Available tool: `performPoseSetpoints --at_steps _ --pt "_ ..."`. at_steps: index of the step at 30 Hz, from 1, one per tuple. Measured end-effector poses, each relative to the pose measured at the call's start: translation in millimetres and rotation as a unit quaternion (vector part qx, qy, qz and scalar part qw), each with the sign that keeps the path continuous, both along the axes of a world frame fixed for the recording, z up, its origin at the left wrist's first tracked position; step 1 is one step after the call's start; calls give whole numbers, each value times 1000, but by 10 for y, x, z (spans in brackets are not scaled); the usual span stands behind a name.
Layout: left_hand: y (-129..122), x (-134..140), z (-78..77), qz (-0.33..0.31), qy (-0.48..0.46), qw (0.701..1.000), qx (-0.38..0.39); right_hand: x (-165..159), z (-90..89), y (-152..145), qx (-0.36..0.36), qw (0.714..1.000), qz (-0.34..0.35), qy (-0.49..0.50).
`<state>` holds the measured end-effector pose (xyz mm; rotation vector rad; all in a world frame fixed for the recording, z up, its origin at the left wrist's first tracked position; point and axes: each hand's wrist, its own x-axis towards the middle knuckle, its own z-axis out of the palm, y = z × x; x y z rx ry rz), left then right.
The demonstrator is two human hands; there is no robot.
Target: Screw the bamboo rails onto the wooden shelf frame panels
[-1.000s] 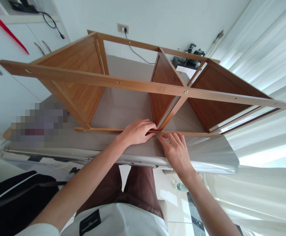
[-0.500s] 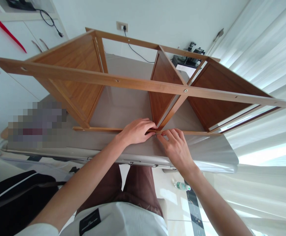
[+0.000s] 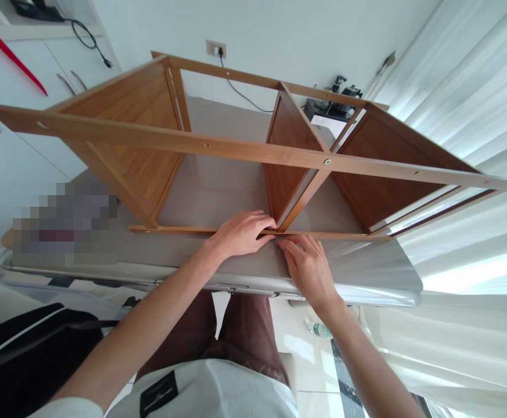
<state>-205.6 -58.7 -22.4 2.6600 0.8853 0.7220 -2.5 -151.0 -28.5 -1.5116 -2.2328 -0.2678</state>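
A brown wooden shelf frame (image 3: 253,150) with slatless panels lies on its side across the grey-covered table (image 3: 366,261). My left hand (image 3: 245,233) is closed around the frame's near lower rail, beside the foot of the middle panel (image 3: 286,188). Just right of it, my right hand (image 3: 310,268) pinches a small, thin metal piece (image 3: 276,240) against that same joint. Its kind is too small to make out. A round metal fastener (image 3: 327,162) shows in the upper rail, above the middle panel.
On the table's left lies a blurred-out item (image 3: 65,223). White cabinets (image 3: 22,75) stand at the left, pale curtains (image 3: 466,87) hang at the right. A black bag (image 3: 31,354) sits at lower left. A plastic bottle (image 3: 320,330) is on the floor.
My right hand has shifted slightly and turned at the joint, its fingers now more extended around the small metal piece. My left hand and the shelf frame stay in place.
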Motion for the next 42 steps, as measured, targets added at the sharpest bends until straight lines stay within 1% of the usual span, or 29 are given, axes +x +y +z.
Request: performPoseSetpoints --at_steps 9,13,21,25,29,35,42 --pt "-2 -3 20 -6 0 1000 2 31 52 -63 6 1000 6 -18" --pt "-2 -4 4 1 1 1000 2 8 76 -39 23 998 10 -49" --pt "0 -7 -2 3 3 1000 -2 -22 109 -24 29 995 15 -96" --pt "1 0 9 0 5 1000 -1 -44 161 -34 35 991 18 -129" --pt "4 1 6 -1 4 1000 -4 -48 210 -25 36 990 26 -134" --pt "2 -3 -10 -1 0 1000 0 -38 210 -15 45 983 38 -174" --pt "0 -3 -4 -4 2 1000 4 -29 215 -4 35 989 37 -141"
